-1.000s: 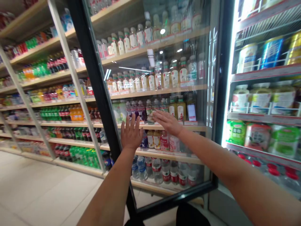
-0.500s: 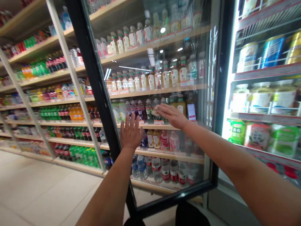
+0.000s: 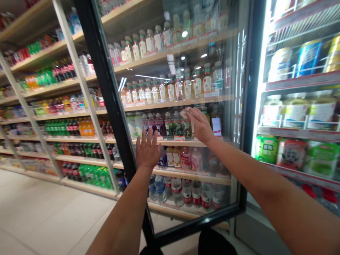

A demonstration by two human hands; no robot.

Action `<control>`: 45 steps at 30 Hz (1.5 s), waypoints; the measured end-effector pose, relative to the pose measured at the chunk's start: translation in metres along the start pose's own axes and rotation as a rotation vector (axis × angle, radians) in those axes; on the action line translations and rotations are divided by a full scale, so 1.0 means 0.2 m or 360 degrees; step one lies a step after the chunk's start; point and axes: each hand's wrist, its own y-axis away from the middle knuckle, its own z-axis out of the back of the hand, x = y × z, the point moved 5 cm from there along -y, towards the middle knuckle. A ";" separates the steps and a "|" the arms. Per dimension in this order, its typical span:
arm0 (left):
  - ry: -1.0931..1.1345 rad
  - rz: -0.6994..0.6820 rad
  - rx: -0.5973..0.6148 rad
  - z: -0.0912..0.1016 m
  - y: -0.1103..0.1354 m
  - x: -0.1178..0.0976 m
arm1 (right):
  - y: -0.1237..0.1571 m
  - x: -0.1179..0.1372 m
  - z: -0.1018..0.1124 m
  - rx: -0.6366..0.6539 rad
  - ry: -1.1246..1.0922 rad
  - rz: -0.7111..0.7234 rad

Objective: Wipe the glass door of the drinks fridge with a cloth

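Observation:
A glass door (image 3: 199, 224) with a black frame stands swung out in front of me. My left hand (image 3: 147, 148) lies against the glass near its left edge, fingers stretched and apart, holding nothing. Farther right and a little higher, my right hand (image 3: 201, 125) has its fingers closed on a pale, crumpled cloth (image 3: 184, 113) at the pane. Part of the cloth is hidden by the fingers. Through the glass, dark-labelled bottles (image 3: 168, 126) show behind and between my hands.
Shelves of drinks (image 3: 69, 156) run away to the left. At the right is a lit cooler with cans (image 3: 308, 58) and green-labelled cartons or bottles (image 3: 267, 148). Pale floor tiles (image 3: 47, 212) cover the lower left. A phone-like bright screen (image 3: 216, 126) appears in the glass.
My right hand has shifted slightly up and right on the glass, and its fingers have gone from stretched flat to more bent around the cloth. My left hand has stayed put.

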 end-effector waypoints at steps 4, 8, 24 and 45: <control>-0.0002 -0.0010 -0.0003 0.00 0.00 0.00 | 0.08 0.06 -0.02 0.0047 -0.0006 0.0136; 0.0000 -0.0014 -0.0022 0.00 0.00 0.00 | 0.14 0.14 -0.05 0.0312 -0.0085 0.0469; -0.0027 -0.0039 -0.0035 0.00 0.00 0.00 | 0.04 0.08 -0.03 0.0121 -0.0009 0.0212; -0.0071 -0.0072 -0.0090 0.02 0.00 -0.02 | 0.09 0.27 -0.13 0.0343 -0.0045 0.0454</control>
